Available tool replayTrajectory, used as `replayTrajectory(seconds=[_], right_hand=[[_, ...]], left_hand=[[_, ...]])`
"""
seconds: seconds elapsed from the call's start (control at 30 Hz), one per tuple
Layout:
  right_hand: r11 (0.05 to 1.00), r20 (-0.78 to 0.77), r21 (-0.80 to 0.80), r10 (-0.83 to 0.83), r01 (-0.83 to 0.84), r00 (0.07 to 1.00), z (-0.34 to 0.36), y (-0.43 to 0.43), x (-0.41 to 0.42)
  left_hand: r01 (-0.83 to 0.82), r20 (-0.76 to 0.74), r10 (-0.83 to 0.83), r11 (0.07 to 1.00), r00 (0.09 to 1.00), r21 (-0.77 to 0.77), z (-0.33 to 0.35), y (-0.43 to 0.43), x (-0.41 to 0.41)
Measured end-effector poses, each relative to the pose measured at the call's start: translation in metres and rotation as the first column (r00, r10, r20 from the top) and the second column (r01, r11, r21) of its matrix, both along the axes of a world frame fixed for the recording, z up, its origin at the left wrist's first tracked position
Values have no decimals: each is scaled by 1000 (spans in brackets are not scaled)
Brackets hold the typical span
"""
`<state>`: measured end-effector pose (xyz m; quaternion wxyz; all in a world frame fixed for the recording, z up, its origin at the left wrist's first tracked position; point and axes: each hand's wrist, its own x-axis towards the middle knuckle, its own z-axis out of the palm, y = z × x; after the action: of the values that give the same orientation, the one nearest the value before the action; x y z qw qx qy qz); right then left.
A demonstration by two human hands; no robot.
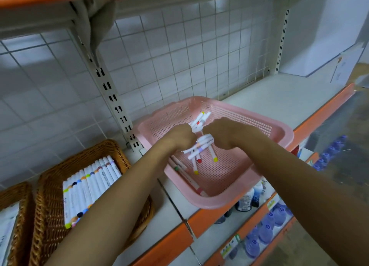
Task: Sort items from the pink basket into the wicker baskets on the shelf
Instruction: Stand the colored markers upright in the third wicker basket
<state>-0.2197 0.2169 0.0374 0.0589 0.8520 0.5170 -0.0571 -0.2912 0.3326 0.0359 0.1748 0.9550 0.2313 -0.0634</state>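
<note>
Left hand point(180, 137) and right hand point(225, 134) are clenched on markers point(202, 141) in the pink basket point(279, 130); lower-left wicker basket point(111, 147) is mostly filled, a few are left.

Free shelf point(269, 99) lies right of the pink basket point(283, 131); wicker basket point(111, 147) crowds left.

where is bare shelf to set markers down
Bare shelf top right of and behind the pink basket, up to the wire grid; a narrow strip between it and the wicker basket. Crowded inside: left hand and right hand grip markers.
</note>
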Motion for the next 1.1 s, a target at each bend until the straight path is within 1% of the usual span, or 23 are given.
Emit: replayTrajectory(seconds=[0.07, 0.13, 0.17, 0.23, 0.3, 0.37, 0.4, 0.47, 0.5, 0.53, 0.57, 0.6, 0.67, 0.7, 0.8, 0.9, 0.97, 1.0, 1.07, 1.1], right_hand=[[999, 61, 49, -4, 1, 998, 7, 2, 3], [993, 104, 114, -37, 25, 994, 16, 6, 0], [988, 121, 152, -49, 30, 991, 20, 8, -3], [972, 131, 229, -81, 49, 988, 25, 16, -8], [959, 157, 281, -84, 37, 984, 28, 26, -15], [956, 254, 294, -55, -23, 966, 34, 36, -25], [955, 276, 294, -55, -30, 960, 38, 41, -32], [944, 255, 330, -90, 1, 963, 46, 50, -46], [937, 268, 349, -99, 0, 958, 48, 55, -54], [923, 317, 383, -84, -46, 945, 47, 61, -62], [889, 385, 441, -60, -126, 921, 44, 69, -68], [860, 413, 479, -44, -176, 910, 39, 78, -74], [796, 407, 543, 29, -268, 913, 34, 91, -86], [802, 397, 518, 83, -298, 914, 32, 99, -91], [826, 427, 458, 119, -328, 896, 26, 120, -103], [817, 385, 451, 184, -359, 904, 24, 136, -124], [822, 334, 418, 255, -386, 907, 21, 146, -138], [832, 299, 373, 311, -411, 902, 18, 152, -141], [859, 135, 302, 391, -414, 910, 16, 164, -149], [859, 74, 296, 416, -419, 906, 12, 171, -154]], left_hand=[[-3, 105, 15, 993, 994, -115, 13, 2, -7], [-15, 179, 61, 969, 982, -246, 25, 6, -18], [-24, 204, 99, 940, 974, -339, 30, 9, -23], [-30, 207, 162, 850, 965, -525, 39, 13, -35], [-23, 203, 181, 799, 962, -601, 46, 17, -47], [-19, 215, 210, 756, 954, -654, 51, 21, -60], [-13, 227, 236, 720, 945, -694, 51, 24, -66], [-12, 247, 303, 652, 920, -758, 51, 30, -78], [-18, 261, 347, 630, 901, -776, 50, 35, -85], [-25, 269, 391, 604, 880, -796, 49, 39, -92], [-31, 279, 428, 589, 859, -808, 47, 42, -99], [-29, 285, 456, 568, 843, -823, 45, 46, -106], [-34, 307, 480, 579, 822, -815, 38, 53, -122], [-40, 322, 477, 605, 817, -795, 34, 57, -130], [-42, 391, 500, 655, 773, -755, 26, 65, -154], [-62, 420, 550, 655, 722, -753, 20, 70, -176], [-126, 418, 570, 684, 707, -718, 12, 78, -188], [-169, 415, 580, 700, 701, -694, 7, 81, -194], [-235, 405, 613, 703, 678, -671, 0, 86, -204], [-254, 396, 632, 691, 666, -677, -3, 88, -209]])
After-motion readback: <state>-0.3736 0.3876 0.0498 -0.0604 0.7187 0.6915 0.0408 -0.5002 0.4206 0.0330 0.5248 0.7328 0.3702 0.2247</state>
